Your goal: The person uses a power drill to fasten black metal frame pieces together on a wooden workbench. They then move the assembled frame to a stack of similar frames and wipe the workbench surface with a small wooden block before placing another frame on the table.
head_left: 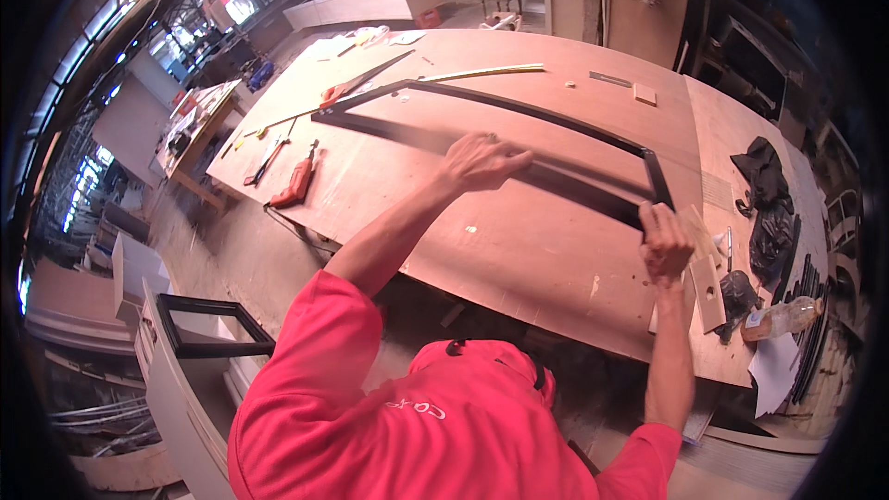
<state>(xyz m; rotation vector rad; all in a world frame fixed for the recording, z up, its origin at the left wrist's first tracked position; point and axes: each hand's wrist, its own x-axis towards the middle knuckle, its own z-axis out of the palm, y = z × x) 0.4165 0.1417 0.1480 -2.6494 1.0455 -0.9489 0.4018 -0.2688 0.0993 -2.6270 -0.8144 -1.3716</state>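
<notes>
A large black rectangular frame point(657, 176) lies across a broad plywood-topped table point(444, 241); its near rail is blurred. My left hand point(483, 162) is closed at the middle of that near rail, fingers bent over it. At the frame's near right corner my right hand point(665, 243) is wrapped round the rail, its fingertips partly hidden. To the left of the frame lie an orange-red power tool point(298, 176) and a tool with dark handles point(266, 163). Beyond its left end rests a handsaw point(372, 76) with an orange grip.
A thin pale strip point(486, 72) and a small wood block point(644, 93) lie toward the far side. Black plastic bags point(770, 231), a clear bottle point(784, 318) and dark strips crowd the right. A smaller black frame point(218, 349) stands at lower left.
</notes>
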